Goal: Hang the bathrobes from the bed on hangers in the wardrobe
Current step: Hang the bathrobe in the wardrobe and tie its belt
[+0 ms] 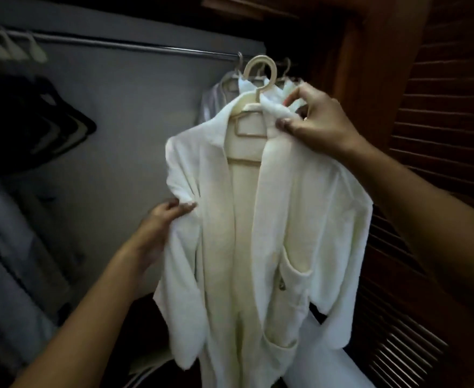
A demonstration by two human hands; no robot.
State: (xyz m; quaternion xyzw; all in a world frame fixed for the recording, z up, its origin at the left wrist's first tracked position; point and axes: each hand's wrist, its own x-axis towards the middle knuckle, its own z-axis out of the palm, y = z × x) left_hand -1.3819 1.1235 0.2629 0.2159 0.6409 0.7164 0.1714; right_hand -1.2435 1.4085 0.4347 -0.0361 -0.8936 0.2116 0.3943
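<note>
A white bathrobe (pixel 286 214) hangs on a cream plastic hanger (pixel 258 79) in front of me, below the wardrobe rail (pixel 135 47). The hanger's hook is off the rail, just under it. My right hand (pixel 311 119) pinches the robe's collar at the hanger's neck. My left hand (pixel 160 228) grips the robe's left sleeve near the shoulder. The robe's front is open, with two pockets on its right side.
Garments on hangers (pixel 230 88) hang on the rail behind the robe. Empty pale hangers (pixel 12 46) sit at the rail's left end above dark clothes (pixel 34 121). A louvred wooden door (pixel 440 135) stands at the right. A grey back wall (pixel 124 135) lies behind.
</note>
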